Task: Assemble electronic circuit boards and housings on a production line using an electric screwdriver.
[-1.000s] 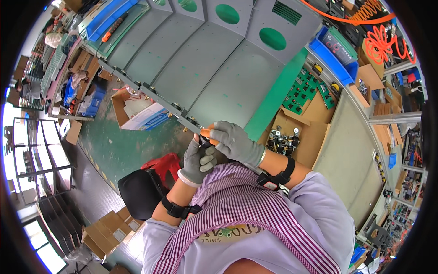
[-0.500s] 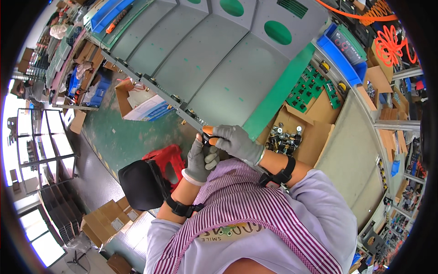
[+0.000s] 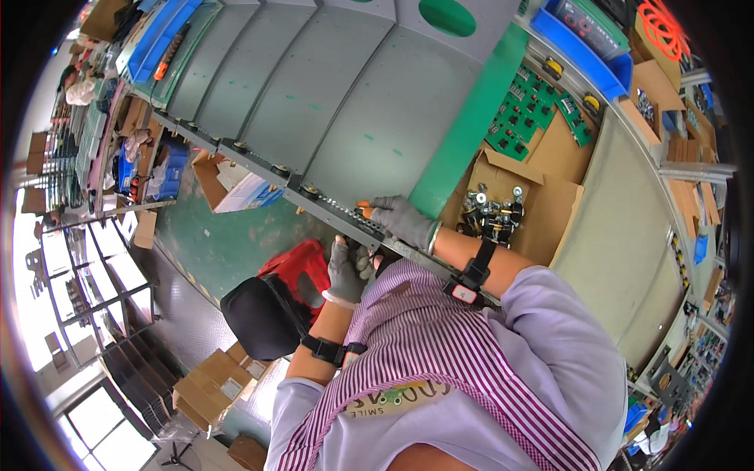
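Observation:
A large grey metal cabinet shell (image 3: 345, 110) lies open side up on a green surface, its near edge carrying a dark rail (image 3: 322, 206) with small fittings along it. In a grey glove with bare fingertips, my right hand (image 3: 404, 221) rests on the inner side of the rail near its close end. Its fingers are bent together, and what they pinch is hidden. Below the rail's outer face, my left hand (image 3: 344, 273), gloved alike, has its thumb up and fingers curled near the metal. A small dark thing shows by its fingers, too unclear to name.
To the right stands a cardboard box (image 3: 542, 224) of metal fittings (image 3: 493, 213), with green circuit boards (image 3: 522, 110) beyond. A blue bin (image 3: 577, 47) is farther back. At left are a red stool (image 3: 302, 271), a black chair back (image 3: 263, 318) and a carton (image 3: 228, 184) on the floor.
My hands have moved apart: the right went to the rail's inner side, the left stays below it. The black item between them no longer shows clearly. The view has shifted.

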Available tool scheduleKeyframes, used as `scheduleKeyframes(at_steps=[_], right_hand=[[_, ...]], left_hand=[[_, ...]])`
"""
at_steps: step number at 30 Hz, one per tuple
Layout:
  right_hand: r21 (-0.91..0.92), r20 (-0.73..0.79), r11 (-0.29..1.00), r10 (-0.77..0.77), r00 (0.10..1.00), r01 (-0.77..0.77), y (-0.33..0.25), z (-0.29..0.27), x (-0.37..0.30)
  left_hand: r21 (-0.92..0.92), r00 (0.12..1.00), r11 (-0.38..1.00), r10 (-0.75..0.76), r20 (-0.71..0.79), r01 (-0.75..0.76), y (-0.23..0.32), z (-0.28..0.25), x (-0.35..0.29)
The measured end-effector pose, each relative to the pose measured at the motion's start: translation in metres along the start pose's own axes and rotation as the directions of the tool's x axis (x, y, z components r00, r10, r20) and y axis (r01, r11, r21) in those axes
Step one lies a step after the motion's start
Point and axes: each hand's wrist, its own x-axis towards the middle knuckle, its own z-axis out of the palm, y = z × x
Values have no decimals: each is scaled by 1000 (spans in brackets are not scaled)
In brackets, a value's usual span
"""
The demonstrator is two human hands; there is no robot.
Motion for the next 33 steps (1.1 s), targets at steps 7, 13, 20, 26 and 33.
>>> scheduleKeyframes(at_steps=[7, 13, 20, 26, 33], right_hand=[[-94, 99, 979, 191, 977, -182, -36, -6, -29], [52, 108, 994, 89, 990, -95, -13, -10, -20], [6, 108, 990, 141, 984, -142, -37, 1, -33], [51, 106, 990, 127, 986, -133, -31, 2, -30], [-24, 130, 989, 146, 981, -144, -36, -1, -33]], left_hand=[[20, 997, 999, 46, -69, -44, -18, -13, 17], [-3, 997, 997, 78, -16, -78, -21, 12, 9], [190, 977, 966, 197, -87, -178, -25, -17, 26], [103, 988, 984, 150, -24, -147, -20, 0, 16], [32, 999, 998, 51, 15, -52, -13, 5, 15]])
